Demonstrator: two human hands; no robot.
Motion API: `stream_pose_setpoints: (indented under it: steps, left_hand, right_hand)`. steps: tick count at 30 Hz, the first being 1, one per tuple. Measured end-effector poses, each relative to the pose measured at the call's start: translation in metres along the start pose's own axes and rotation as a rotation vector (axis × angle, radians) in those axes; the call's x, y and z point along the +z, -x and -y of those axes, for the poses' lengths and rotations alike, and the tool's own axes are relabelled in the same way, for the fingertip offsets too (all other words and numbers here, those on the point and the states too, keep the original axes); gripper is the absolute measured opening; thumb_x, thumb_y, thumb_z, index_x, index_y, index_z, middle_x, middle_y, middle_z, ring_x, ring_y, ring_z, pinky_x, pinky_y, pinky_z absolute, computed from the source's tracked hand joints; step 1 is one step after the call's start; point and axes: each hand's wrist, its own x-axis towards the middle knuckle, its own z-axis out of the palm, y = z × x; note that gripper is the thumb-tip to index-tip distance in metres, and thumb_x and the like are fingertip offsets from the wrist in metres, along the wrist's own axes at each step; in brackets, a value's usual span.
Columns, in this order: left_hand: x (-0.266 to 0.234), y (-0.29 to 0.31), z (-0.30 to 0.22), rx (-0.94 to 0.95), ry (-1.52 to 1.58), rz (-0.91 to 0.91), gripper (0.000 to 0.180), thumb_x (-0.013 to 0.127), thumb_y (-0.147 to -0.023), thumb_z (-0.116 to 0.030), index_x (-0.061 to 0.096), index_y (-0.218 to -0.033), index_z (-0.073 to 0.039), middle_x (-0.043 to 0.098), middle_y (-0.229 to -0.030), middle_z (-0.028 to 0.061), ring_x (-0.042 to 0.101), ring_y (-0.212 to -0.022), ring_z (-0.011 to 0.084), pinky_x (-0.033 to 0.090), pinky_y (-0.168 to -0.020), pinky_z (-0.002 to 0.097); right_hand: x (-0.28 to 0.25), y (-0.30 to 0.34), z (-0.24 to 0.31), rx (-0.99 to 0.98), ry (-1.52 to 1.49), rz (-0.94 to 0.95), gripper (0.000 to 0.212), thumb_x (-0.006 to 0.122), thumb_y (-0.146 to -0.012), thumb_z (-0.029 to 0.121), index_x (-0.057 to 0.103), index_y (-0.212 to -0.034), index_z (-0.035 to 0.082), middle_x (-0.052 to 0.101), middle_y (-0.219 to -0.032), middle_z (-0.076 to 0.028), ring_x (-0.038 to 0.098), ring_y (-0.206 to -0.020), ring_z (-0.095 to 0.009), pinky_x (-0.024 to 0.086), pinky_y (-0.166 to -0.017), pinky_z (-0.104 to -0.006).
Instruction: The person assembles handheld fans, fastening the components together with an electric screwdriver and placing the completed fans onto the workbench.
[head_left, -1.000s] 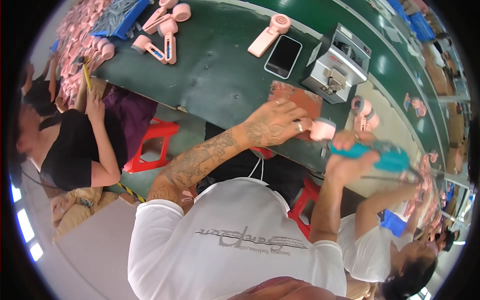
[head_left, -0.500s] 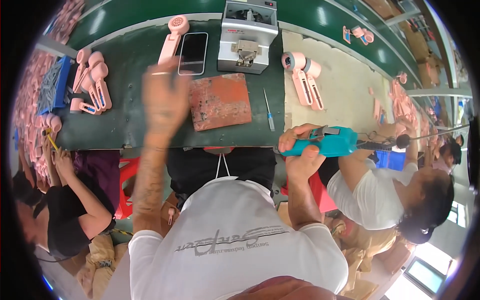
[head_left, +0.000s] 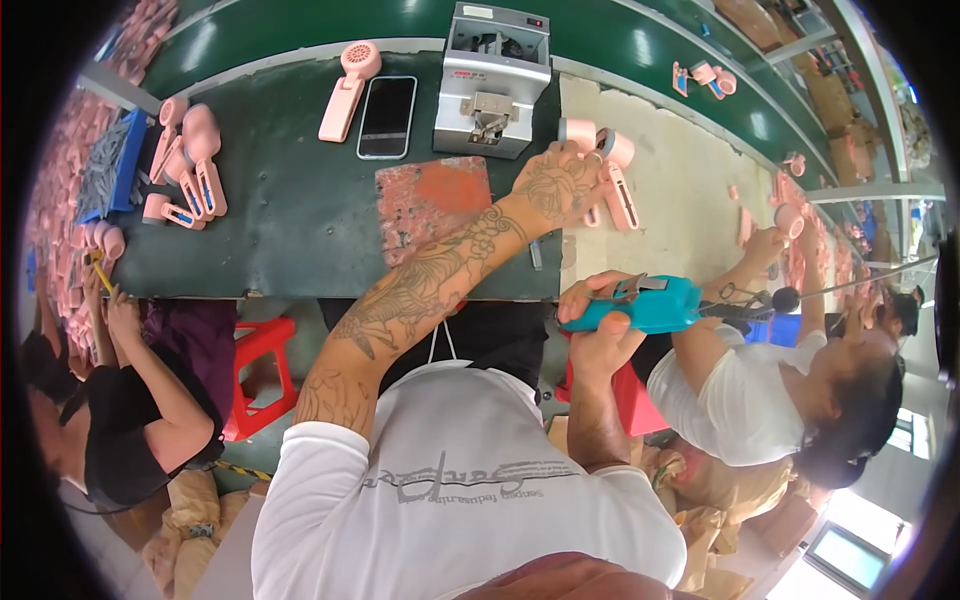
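Note:
My left hand [head_left: 562, 186] reaches across to the right side of the table and closes round a pink handheld fan [head_left: 577, 131], covering most of its handle. Touching that one, a second pink fan [head_left: 622, 195] with a grey-rimmed head lies just to the right. In front of my body, my right hand [head_left: 607, 322] grips a teal electric screwdriver [head_left: 658, 305], whose cable runs off to the right. Under my left forearm is a worn red board [head_left: 425, 205], partly hidden. Beside it only the handle of a small screwdriver [head_left: 536, 256] shows.
A grey screw-feeder machine [head_left: 492, 85] stands at the back, with a phone [head_left: 387, 118] and another pink fan [head_left: 346, 95] to its left. Several pink fans [head_left: 190, 165] lie near a blue bin [head_left: 128, 165] at far left. Co-workers sit on both sides.
My left hand has moved from beside the phone rightward to the pair of fans, leaving one fan by the phone. My right hand keeps the electric screwdriver nearly in place.

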Motion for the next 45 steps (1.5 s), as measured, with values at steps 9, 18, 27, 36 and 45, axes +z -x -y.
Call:
stream_pose_setpoints:
  steps: [9, 18, 27, 36, 45]
  left_hand:
    - [-0.026, 0.024, 0.004, -0.093, 0.102, -0.209, 0.040, 0.069, -0.092, -0.020, 0.056, -0.127, -0.006, 0.064, -0.107, 0.0181, 0.063, -0.097, 0.0379, 0.054, -0.083, 0.0493]
    - [-0.112, 0.115, 0.028, -0.160, 0.325, -0.125, 0.030, 0.076, -0.087, -0.020, 0.067, -0.113, -0.008, 0.070, -0.111, 0.0094, 0.066, -0.106, 0.0338, 0.052, -0.093, 0.0451]
    - [-0.111, 0.131, 0.047, -0.131, 0.161, -0.153, 0.024, 0.076, -0.088, -0.023, 0.068, -0.104, -0.006, 0.070, -0.105, 0.0081, 0.064, -0.104, 0.0322, 0.053, -0.092, 0.0444]
    - [-0.110, 0.125, 0.061, -0.100, 0.173, -0.180, 0.022, 0.071, -0.092, -0.031, 0.074, -0.098, -0.009, 0.069, -0.106, 0.0077, 0.062, -0.104, 0.0292, 0.050, -0.094, 0.0445]
    - [-0.097, 0.127, 0.074, 0.000, 0.076, -0.142, 0.043, 0.074, -0.091, -0.040, 0.073, -0.121, -0.010, 0.066, -0.123, 0.0070, 0.058, -0.113, 0.0294, 0.046, -0.099, 0.0434]
  right_hand:
    - [0.007, -0.012, -0.010, 0.054, -0.083, 0.036, 0.074, 0.076, -0.088, 0.062, 0.057, -0.113, -0.005, 0.059, -0.074, -0.009, 0.058, -0.066, -0.019, 0.047, -0.058, -0.0315]
    - [0.015, -0.029, -0.014, -0.016, 0.067, 0.068, 0.075, 0.060, -0.095, 0.070, 0.052, -0.110, -0.003, 0.052, -0.073, -0.008, 0.053, -0.062, -0.018, 0.044, -0.056, -0.0330]
    - [0.069, -0.096, -0.022, -0.147, -0.142, 0.147, 0.065, 0.062, -0.100, 0.059, 0.055, -0.114, -0.004, 0.058, -0.074, -0.009, 0.058, -0.064, -0.019, 0.049, -0.059, -0.0333]
    - [0.109, -0.160, -0.049, -0.248, 0.005, 0.129, 0.046, 0.061, -0.105, 0.044, 0.061, -0.107, -0.001, 0.060, -0.070, -0.004, 0.059, -0.061, -0.013, 0.045, -0.055, -0.0256]
    - [0.127, -0.191, -0.075, -0.338, 0.083, 0.176, 0.036, 0.063, -0.105, 0.035, 0.062, -0.100, -0.001, 0.062, -0.070, -0.003, 0.059, -0.061, -0.011, 0.046, -0.058, -0.0254]
